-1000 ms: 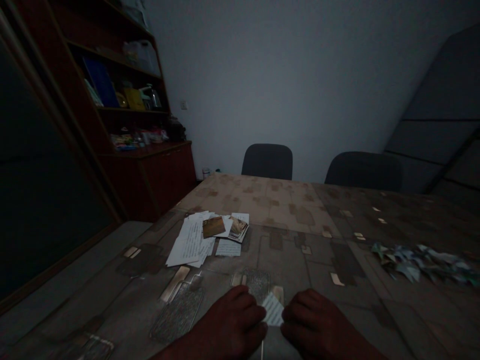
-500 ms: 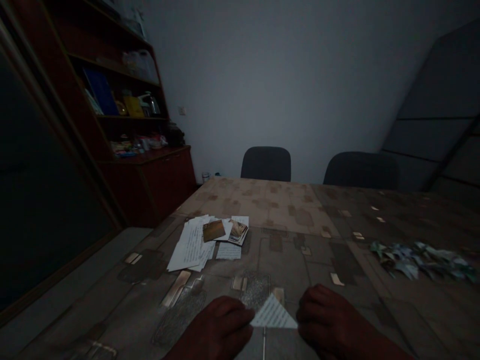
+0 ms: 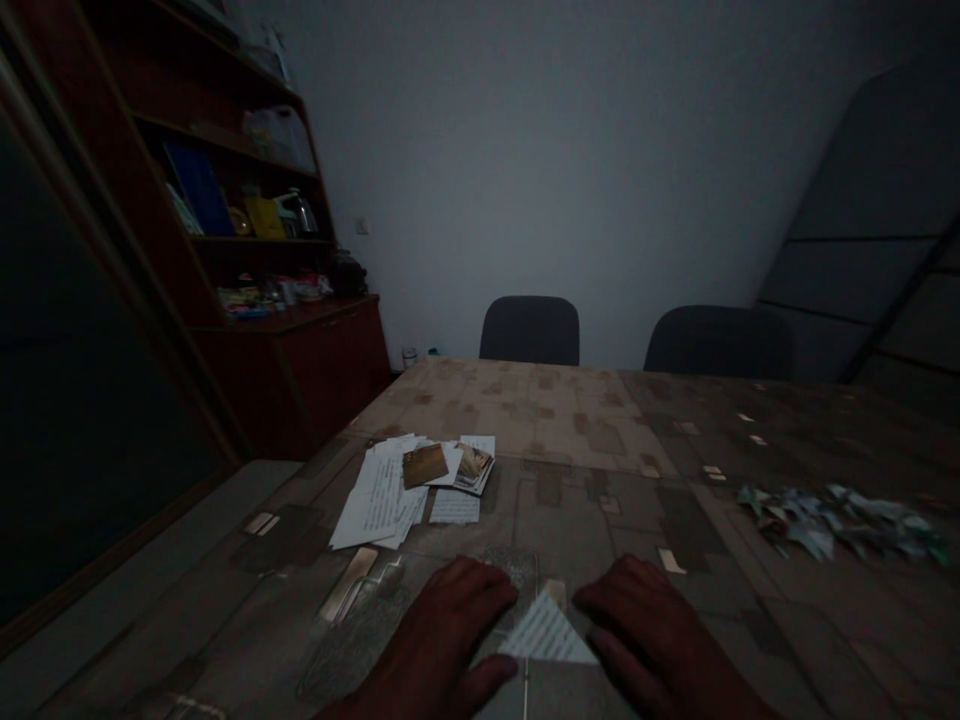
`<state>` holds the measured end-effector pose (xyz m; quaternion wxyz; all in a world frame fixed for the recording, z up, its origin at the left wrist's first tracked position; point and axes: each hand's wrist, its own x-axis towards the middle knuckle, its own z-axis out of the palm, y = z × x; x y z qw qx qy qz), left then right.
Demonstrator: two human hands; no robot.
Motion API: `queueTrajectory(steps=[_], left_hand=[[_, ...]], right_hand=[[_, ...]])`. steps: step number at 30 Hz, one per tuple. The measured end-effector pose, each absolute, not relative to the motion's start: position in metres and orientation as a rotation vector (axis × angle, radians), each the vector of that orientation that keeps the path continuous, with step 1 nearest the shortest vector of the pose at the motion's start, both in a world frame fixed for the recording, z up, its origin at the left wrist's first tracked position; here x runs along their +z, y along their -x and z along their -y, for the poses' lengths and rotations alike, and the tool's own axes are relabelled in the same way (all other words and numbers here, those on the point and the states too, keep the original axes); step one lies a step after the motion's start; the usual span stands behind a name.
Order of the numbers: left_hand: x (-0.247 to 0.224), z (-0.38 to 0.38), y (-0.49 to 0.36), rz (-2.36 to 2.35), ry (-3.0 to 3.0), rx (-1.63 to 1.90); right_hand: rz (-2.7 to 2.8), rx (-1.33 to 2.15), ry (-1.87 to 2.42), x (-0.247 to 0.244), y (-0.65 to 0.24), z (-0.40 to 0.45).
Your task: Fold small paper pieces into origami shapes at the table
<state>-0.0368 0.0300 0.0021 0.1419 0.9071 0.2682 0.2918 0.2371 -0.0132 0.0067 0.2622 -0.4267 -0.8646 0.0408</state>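
A small printed sheet of paper folded into a triangle (image 3: 549, 634) lies on the patterned tablecloth, its point facing away from me. On its left side is my left hand (image 3: 461, 630), thumb and fingers apart, the thumb tip at the paper's left corner. My right hand (image 3: 643, 632) rests on the other side, fingers also parted, with its thumb by the right corner. Neither hand closes on the paper. Further off to the left sits a pile of printed sheets (image 3: 375, 500), with picture cards (image 3: 425, 465) on top.
A heap of folded paper pieces (image 3: 832, 522) lies on the right of the table (image 3: 585, 420). Two dark chairs (image 3: 529, 330) stand at the far edge. A red-brown cabinet (image 3: 322, 350) with loaded shelves is at the left, against a pale wall.
Both hands have loosened from the triangle's corners. Their fingers have spread and moved forward along its sides, while the paper stays in nearly the same place.
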Motion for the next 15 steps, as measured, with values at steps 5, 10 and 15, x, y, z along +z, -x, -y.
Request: queueTrajectory(steps=[5,10,15], left_hand=[[0.006,-0.03,0.022,-0.849,-2.493,0.714],[0.0,-0.027,0.02,-0.846,-2.406,0.775],[-0.001,-0.025,0.018,-0.773,-2.421,0.838]], right_hand=[[2.35,0.084,1.255,0.001,-0.229,0.016],[2.341,0.151,1.267,0.002,-0.219,0.018],[2.3,0.174,1.184,-0.003,-0.217,0.017]])
